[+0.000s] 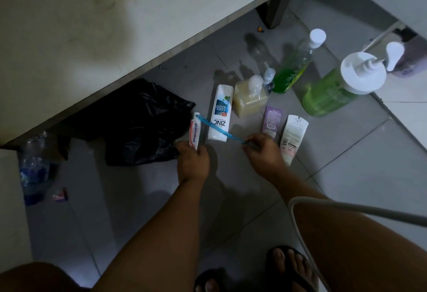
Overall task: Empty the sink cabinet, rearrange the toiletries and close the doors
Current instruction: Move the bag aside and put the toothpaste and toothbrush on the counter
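Left hand (193, 164) grips the toothpaste (194, 131), right hand (263, 151) pinches the blue toothbrush (219, 129); lowered carelessly, either could knock the near bottle (219, 112).

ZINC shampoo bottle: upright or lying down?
Upright. The ZINC bottle stands cap-down on the floor tiles, label inverted.

Your left hand (193, 164) and right hand (265, 153) are bare, with no rings, watch or gloves that you can make out, and both forearms are uncovered with no sleeve reaching them. Your legs are bare too. On the foot (292, 266) low in the frame you wear a dark flip-flop (277, 253) whose strap runs between the toes.
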